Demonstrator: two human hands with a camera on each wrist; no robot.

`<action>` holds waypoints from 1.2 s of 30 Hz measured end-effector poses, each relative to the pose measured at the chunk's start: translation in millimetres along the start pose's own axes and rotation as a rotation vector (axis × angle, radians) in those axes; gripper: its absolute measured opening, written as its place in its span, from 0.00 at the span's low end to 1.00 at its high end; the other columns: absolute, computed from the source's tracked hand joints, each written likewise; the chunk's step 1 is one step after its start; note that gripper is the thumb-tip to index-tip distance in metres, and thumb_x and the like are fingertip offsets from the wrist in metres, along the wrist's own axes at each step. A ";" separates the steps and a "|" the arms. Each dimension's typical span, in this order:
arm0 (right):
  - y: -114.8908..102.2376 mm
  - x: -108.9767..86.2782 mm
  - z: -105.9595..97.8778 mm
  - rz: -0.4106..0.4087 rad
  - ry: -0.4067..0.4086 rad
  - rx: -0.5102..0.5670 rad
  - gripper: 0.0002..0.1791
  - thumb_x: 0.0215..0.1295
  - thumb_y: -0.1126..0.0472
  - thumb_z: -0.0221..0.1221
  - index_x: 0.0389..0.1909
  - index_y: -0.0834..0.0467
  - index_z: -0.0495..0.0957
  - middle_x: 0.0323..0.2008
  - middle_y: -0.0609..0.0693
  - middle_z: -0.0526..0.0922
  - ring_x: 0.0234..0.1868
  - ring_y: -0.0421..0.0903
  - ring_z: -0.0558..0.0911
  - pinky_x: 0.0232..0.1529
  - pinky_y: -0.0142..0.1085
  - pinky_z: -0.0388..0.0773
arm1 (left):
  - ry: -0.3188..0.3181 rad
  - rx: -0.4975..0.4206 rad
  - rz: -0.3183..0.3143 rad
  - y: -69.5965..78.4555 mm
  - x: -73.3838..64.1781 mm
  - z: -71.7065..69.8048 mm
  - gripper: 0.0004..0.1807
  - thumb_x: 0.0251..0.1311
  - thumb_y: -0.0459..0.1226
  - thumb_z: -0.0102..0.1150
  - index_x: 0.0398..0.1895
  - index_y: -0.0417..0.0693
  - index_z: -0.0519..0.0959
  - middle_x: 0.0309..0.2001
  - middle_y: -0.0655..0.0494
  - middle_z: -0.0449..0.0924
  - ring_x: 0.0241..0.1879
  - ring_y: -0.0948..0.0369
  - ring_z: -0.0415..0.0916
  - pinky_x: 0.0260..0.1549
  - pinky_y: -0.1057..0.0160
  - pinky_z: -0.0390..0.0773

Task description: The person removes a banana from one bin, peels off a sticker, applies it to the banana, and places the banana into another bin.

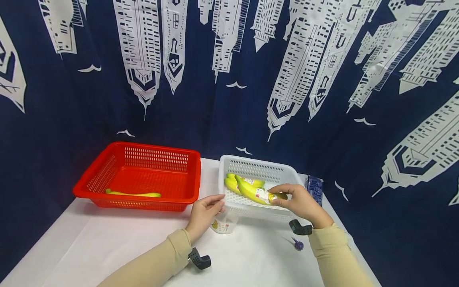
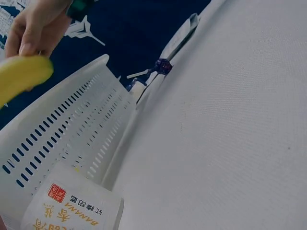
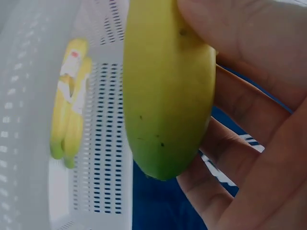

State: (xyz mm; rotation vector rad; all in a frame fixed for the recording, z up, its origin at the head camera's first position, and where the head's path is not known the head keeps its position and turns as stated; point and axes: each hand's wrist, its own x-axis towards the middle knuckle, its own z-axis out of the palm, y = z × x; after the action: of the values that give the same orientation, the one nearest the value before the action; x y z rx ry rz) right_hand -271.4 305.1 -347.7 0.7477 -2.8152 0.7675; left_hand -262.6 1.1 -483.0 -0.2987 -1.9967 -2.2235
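My right hand [image 1: 297, 201] pinches a yellow banana [image 1: 258, 194] by one end, above the white basket [image 1: 259, 162]. The banana bears a white printed sticker; its greenish tip shows close up in the right wrist view. Further bananas [image 3: 69, 105] with white labels lie in that basket. At the basket's front left corner, my left hand [image 1: 204, 217] holds a translucent plastic bag [image 1: 222, 226] between thumb and fingers. Orange lettering and a red square mark the bag [image 2: 72, 203] in the left wrist view, where the left fingers are mostly hidden.
On the left stands a red basket [image 1: 136, 202] with one banana [image 1: 134, 194] inside. A purple-wrapped lollipop [image 1: 298, 244] lies on the white table [image 1: 251, 259] near my right wrist. Beside the white basket's right end is a dark blue packet [image 1: 314, 189]. A patterned navy curtain [image 1: 215, 119] hangs behind.
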 end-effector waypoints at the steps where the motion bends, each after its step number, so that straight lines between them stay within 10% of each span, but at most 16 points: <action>1: 1.4 7.3 0.7 0.006 -0.016 -0.001 0.16 0.57 0.58 0.75 0.48 0.51 0.89 0.48 0.46 0.89 0.49 0.46 0.82 0.54 0.50 0.79 | -0.002 -0.001 0.005 -0.6 0.0 -0.1 0.17 0.66 0.36 0.68 0.57 0.43 0.85 0.39 0.42 0.88 0.38 0.53 0.86 0.41 0.69 0.83; 14: 18.4 87.3 30.0 0.011 -0.296 -0.003 0.14 0.57 0.65 0.74 0.45 0.60 0.89 0.43 0.51 0.90 0.45 0.45 0.87 0.50 0.42 0.83 | -0.007 -0.005 0.022 -3.1 4.1 -0.9 0.18 0.66 0.36 0.68 0.57 0.40 0.84 0.40 0.41 0.88 0.36 0.57 0.86 0.40 0.69 0.83; 36: 15.5 119.7 61.3 0.093 -0.478 -0.321 0.09 0.48 0.70 0.74 0.29 0.55 0.87 0.27 0.43 0.84 0.32 0.43 0.77 0.39 0.37 0.77 | 0.001 -0.003 0.015 -6.5 1.4 -0.4 0.16 0.66 0.36 0.68 0.56 0.44 0.85 0.40 0.45 0.89 0.36 0.57 0.86 0.41 0.67 0.84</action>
State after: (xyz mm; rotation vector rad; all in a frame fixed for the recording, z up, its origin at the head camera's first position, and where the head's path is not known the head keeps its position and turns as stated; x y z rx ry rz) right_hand -382.7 234.3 -378.0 0.8381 -3.2948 0.1390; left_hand -265.5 1.5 -489.0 -0.3120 -1.9837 -2.2175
